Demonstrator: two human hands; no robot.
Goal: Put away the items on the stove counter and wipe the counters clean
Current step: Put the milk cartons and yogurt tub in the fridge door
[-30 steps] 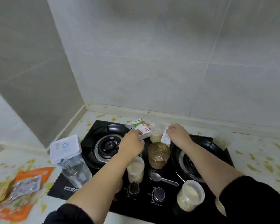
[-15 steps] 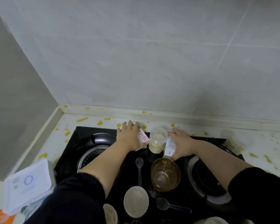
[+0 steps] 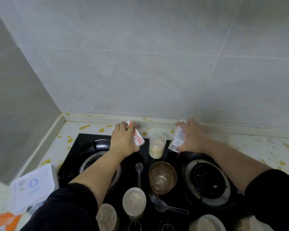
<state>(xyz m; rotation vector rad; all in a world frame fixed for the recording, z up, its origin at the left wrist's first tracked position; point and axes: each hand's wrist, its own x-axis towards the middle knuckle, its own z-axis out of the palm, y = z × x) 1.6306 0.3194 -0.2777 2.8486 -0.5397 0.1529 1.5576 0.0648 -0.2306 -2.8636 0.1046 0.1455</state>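
- Head view: the left hand (image 3: 123, 140) curls round a white carton with red print, the red carton (image 3: 138, 139), with the fingers over its upper end.
- That carton tilts with its top toward the wall, over the back edge of the stove (image 3: 83, 139), behind the left burner (image 3: 93, 157).
- The right hand (image 3: 193, 136) grips a grey carton (image 3: 178, 139), fingers wrapped over its far side; it tilts too, at the back of the stove behind the right burner (image 3: 207, 179).
- Whether either carton rests on the surface or is lifted cannot be told.
- Between the cartons a clear cup (image 3: 157, 145) stands upright, part filled with pale crumbs and touching neither.
- Nearer the person, an amber glass (image 3: 162, 177) stands between the burners, with a fork (image 3: 139, 170) just left of it, tines toward the wall.
- A lidded tub (image 3: 134, 200) stands just in front of the fork; a second fork (image 3: 167, 208) lies to the tub's right, handle pointing right.
- More tubs sit at the bottom edge, cut off.
- The counter (image 3: 257, 147), pale with yellow flecks, surrounds the stove; a white box (image 3: 33, 185) and an orange packet (image 3: 3, 220) lie on its left part.
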